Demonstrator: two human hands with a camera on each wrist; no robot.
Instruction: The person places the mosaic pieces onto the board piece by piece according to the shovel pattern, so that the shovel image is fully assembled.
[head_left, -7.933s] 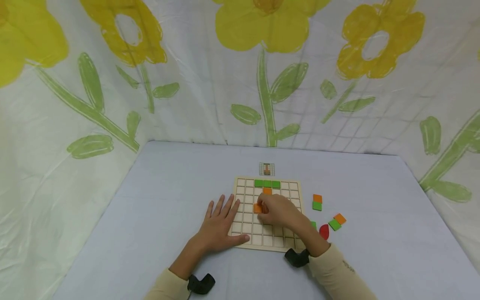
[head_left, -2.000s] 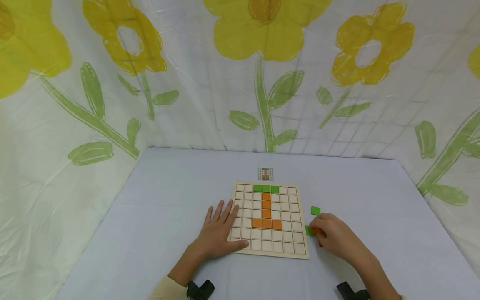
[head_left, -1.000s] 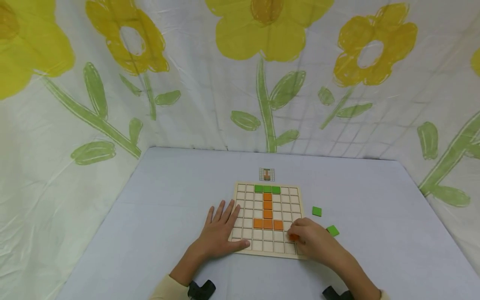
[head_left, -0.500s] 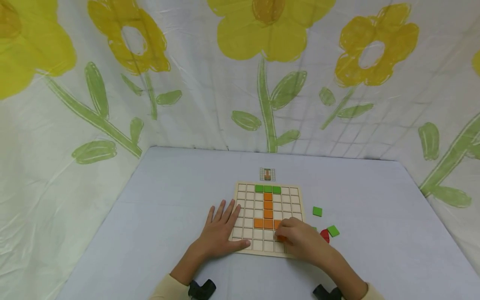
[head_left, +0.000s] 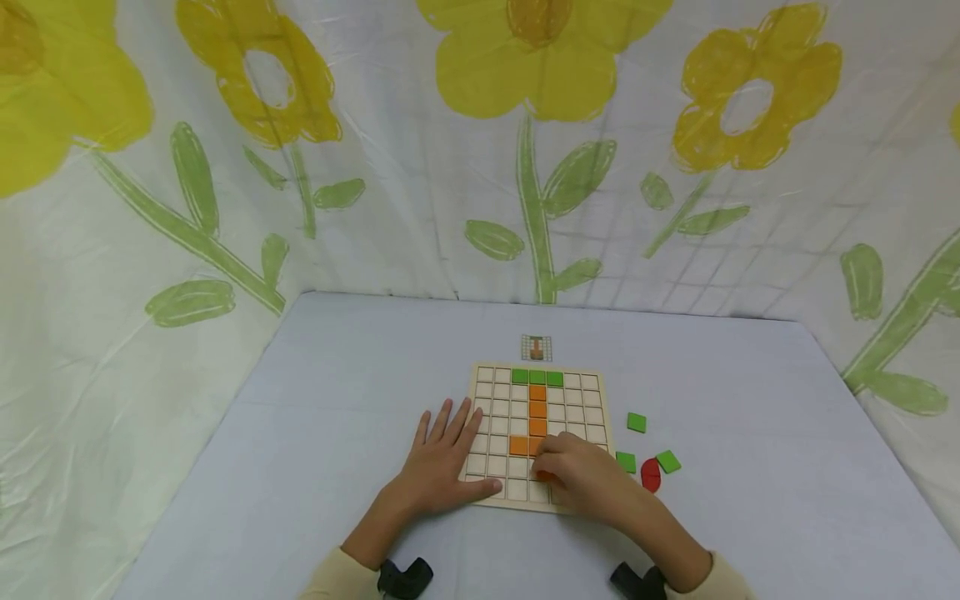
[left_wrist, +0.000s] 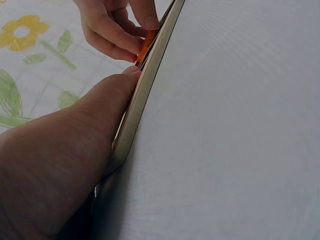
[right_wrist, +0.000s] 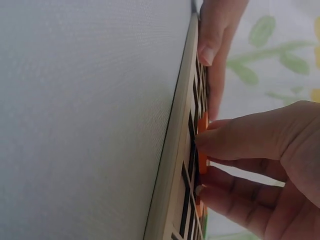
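A wooden grid board (head_left: 497, 463) lies on the table, with a green tile row (head_left: 537, 377) at its far side and an orange tile column (head_left: 537, 409) below it. A crosswise orange row (head_left: 519, 446) ends that column, partly covered by my right hand (head_left: 588, 482). That hand pinches an orange square tile (left_wrist: 146, 46) between thumb and fingers, low over the cells just nearer than the orange row. My left hand (head_left: 438, 468) rests with fingers spread on the board's left edge, its thumb along the near left corner.
Right of the board lie loose green tiles (head_left: 637, 422) and red pieces (head_left: 651, 475) with rounded outer edges. A small printed card (head_left: 536, 347) with a grid pattern sits beyond the far edge. A flower-printed cloth (head_left: 405, 217) hangs behind the table.
Over these seconds the orange column and crosswise row have filled out, and loose orange tiles have left the right side. My right hand has carried one leftward onto the board; my left stays put.
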